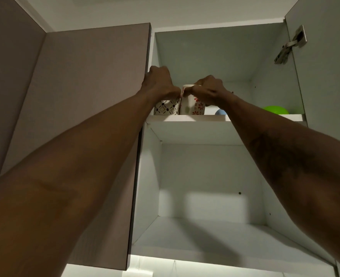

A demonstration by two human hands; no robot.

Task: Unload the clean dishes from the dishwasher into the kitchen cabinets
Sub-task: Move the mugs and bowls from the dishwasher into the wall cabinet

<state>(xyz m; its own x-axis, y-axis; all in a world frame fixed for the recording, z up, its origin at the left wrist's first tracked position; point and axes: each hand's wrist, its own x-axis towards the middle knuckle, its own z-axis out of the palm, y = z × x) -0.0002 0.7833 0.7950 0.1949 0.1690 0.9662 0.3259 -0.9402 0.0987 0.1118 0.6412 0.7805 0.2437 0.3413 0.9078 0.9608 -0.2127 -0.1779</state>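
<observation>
Both forearms reach up to centre frame. The right hand (211, 90) closes its grip on the floral mug (192, 106) standing on the upper shelf (265, 117), just beside the checked mug (167, 109). The left hand (160, 82) grip cannot be determined.

left hand (158, 81) — raised overhead, fingers hidden | right hand (210, 90) — raised alongside, fingers curled in a grip

my left hand (159, 81) covers the top of the diamond mug (167, 108), and i can't tell whether its fingers grip anything. my right hand (211, 90), curled over the flower mug (192, 107), hides most of its rim. only a sliver of a blue thing (220, 112) shows behind that wrist. the shelf (265, 117) edge cuts off the green bowl's (275, 109) base.
</observation>
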